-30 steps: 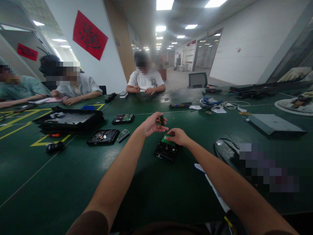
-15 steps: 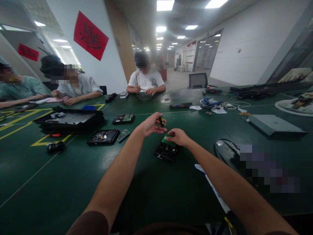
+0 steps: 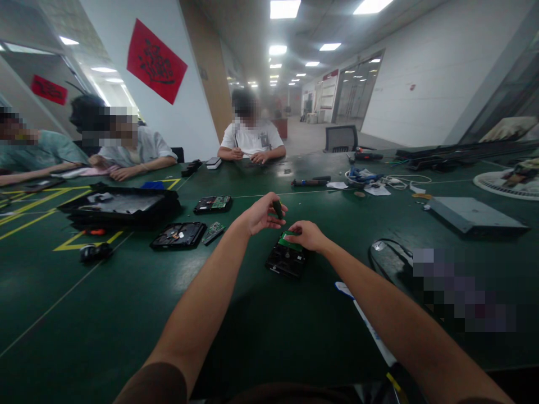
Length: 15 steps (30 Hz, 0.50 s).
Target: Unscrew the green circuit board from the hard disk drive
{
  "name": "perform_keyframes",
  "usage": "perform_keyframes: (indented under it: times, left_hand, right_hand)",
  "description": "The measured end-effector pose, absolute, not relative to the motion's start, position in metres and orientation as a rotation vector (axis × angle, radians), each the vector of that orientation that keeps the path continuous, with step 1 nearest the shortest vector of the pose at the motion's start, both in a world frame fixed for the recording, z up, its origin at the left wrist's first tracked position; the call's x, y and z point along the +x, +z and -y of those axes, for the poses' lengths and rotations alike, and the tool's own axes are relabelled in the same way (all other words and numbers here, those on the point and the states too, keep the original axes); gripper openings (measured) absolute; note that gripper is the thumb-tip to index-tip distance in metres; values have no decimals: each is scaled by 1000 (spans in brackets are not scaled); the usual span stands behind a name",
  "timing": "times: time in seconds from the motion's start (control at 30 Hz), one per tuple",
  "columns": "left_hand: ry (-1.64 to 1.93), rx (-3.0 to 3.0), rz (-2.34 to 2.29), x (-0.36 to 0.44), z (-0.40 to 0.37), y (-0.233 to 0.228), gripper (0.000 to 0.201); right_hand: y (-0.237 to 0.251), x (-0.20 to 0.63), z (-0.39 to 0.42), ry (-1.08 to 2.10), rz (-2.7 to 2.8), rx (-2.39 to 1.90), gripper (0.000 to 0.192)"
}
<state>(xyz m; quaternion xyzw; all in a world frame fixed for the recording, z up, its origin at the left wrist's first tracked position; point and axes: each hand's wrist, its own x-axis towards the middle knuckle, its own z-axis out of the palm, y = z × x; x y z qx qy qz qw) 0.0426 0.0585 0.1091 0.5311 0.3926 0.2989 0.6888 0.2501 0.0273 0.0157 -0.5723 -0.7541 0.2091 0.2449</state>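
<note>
L hand (image 3: 260,215) grips screwdriver handle (image 3: 278,209); R hand (image 3: 306,234) pinches green board (image 3: 289,241) on hard drive (image 3: 285,260).

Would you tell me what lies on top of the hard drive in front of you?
A green circuit board lies on the hard drive. The right hand rests on the board and covers its far end.

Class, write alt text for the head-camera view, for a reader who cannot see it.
Over a green table, a person's left hand grips a small dark screwdriver handle above a hard drive, while the right hand rests on the drive's green circuit board. More opened drives lie to the left, and three other people sit along the far side.
</note>
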Motion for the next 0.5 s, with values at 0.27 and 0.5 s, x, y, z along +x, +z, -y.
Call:
perform_keyframes:
  times: [0.27, 0.5]
  left_hand:
    - [690, 1066, -858, 50, -55, 107, 40]
    - [648, 1148, -868, 45, -58, 108, 44]
  right_hand:
    - [12, 250, -29, 570, 2055, -1568, 38]
    - [12, 250, -29, 564, 2051, -1562, 38]
